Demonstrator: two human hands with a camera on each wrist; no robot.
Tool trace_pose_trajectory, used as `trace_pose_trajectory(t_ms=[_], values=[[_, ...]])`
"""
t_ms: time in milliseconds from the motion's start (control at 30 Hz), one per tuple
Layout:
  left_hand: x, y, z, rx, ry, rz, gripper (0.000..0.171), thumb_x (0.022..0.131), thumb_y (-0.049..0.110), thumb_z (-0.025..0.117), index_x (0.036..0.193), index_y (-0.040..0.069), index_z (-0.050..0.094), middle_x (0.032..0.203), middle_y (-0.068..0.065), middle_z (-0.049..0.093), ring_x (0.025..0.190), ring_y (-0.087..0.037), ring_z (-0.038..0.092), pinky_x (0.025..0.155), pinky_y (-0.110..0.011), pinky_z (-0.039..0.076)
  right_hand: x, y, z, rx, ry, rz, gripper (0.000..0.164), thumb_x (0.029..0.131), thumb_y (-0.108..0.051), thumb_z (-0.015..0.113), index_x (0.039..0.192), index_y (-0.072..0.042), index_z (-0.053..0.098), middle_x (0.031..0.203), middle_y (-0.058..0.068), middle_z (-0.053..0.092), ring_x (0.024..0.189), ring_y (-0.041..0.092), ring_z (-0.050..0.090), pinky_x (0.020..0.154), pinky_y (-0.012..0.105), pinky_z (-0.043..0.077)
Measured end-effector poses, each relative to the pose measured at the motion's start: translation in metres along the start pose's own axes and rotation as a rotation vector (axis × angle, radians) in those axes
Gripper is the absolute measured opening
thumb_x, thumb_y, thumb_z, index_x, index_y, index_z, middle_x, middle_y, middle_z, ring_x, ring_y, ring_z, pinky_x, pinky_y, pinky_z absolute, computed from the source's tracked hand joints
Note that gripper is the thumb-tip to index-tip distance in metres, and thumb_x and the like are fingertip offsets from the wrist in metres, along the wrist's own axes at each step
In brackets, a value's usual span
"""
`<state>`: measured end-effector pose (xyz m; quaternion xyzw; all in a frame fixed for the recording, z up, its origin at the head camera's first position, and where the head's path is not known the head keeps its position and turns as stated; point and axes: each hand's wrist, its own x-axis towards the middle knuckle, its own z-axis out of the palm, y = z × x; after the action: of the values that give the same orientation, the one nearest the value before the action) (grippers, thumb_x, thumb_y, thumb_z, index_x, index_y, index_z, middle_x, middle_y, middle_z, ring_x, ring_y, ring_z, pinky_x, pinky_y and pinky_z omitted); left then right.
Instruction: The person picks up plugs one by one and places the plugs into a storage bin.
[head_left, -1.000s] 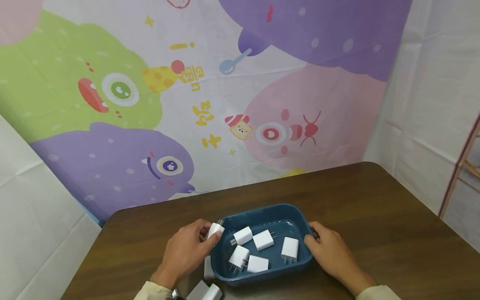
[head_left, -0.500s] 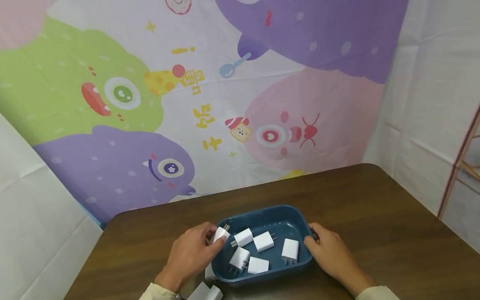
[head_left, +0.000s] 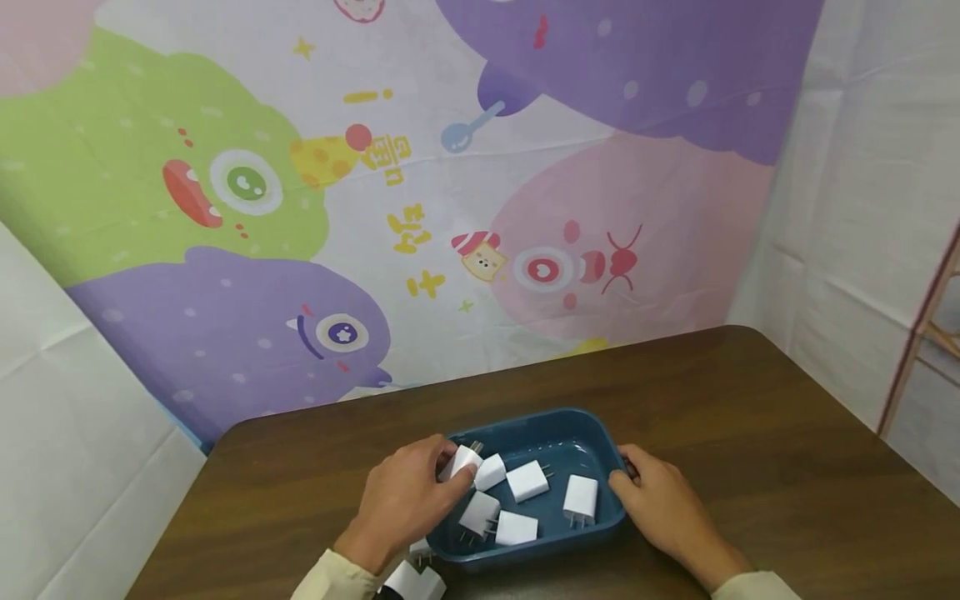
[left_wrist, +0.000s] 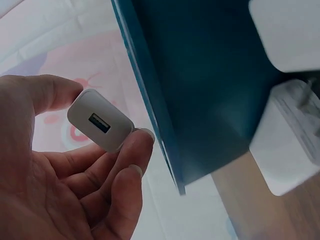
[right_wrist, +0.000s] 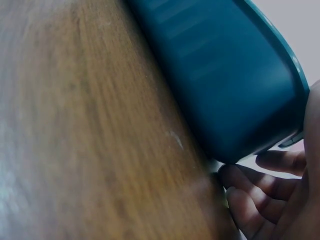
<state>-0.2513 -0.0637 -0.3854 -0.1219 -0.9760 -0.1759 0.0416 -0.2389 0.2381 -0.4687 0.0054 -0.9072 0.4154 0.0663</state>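
My left hand (head_left: 408, 492) pinches a white plug-in USB charger (head_left: 461, 461) over the left end of a blue rectangular tray (head_left: 540, 430). Its metal prongs point up and away in the head view, while the left wrist view shows the charger's (left_wrist: 100, 120) USB port end between thumb and fingers. Several similar white chargers (head_left: 527, 481) lie scattered in the tray, one of them partly hidden behind the held charger. At the tray's right end, my right hand (head_left: 667, 504) grips the rim with the thumb on top. In the right wrist view its fingers curl beneath the tray's corner (right_wrist: 235, 125).
More white chargers (head_left: 408, 579) lie on the brown wooden table (head_left: 675, 400) just left of the tray's near corner, partly cut off by the frame. A cartoon-printed cloth (head_left: 420, 192) hangs behind the table. White cloth (head_left: 847, 208) hangs at the right.
My left hand has moved right with the charger, from beside the tray's left rim to over its inside. The right hand and the tray stay nearly still.
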Motion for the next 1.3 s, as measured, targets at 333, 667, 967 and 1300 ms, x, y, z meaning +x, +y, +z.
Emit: trace_pose_trajectory(t_ms=[333,667,967,1300], values=[[0.012,0.009,0.002,-0.001,0.034,0.06,0.032,0.09,0.046,0.068,0.103,0.017,0.069,0.08,0.01,0.062,0.069,-0.007,0.054,0.059,-0.032,0.045,0.0,0.001,-0.001,-0.006,-0.005,0.002,0.031,0.095,-0.02,0.058,0.122,-0.008,0.067,0.094,-0.002,0.066,0.082,0.014,0.057,0.077,0.038,0.047],[0.022,0.019,0.004,0.006,-0.015,0.086,0.037,0.091,0.046,0.067,0.109,0.014,0.07,0.089,0.005,0.068,0.073,-0.009,0.059,0.064,-0.034,0.05,-0.001,0.0,-0.002,0.009,-0.007,-0.004,0.032,0.095,-0.02,0.059,0.123,-0.007,0.067,0.091,-0.003,0.064,0.081,0.014,0.056,0.075,0.036,0.045],[0.034,0.034,0.009,0.008,-0.059,0.089,0.04,0.09,0.048,0.068,0.111,0.014,0.071,0.09,0.004,0.069,0.073,-0.011,0.061,0.064,-0.035,0.052,-0.001,0.0,0.0,0.009,-0.005,0.005,0.031,0.094,-0.02,0.059,0.122,-0.007,0.067,0.092,-0.003,0.065,0.082,0.014,0.057,0.076,0.036,0.046],[0.046,0.045,0.013,0.031,-0.107,0.128,0.038,0.091,0.046,0.068,0.109,0.014,0.072,0.087,0.004,0.068,0.067,-0.011,0.057,0.058,-0.03,0.049,-0.001,0.002,-0.001,0.025,0.006,-0.013,0.03,0.094,-0.018,0.06,0.121,-0.008,0.068,0.088,-0.003,0.063,0.079,0.013,0.055,0.073,0.035,0.044]])
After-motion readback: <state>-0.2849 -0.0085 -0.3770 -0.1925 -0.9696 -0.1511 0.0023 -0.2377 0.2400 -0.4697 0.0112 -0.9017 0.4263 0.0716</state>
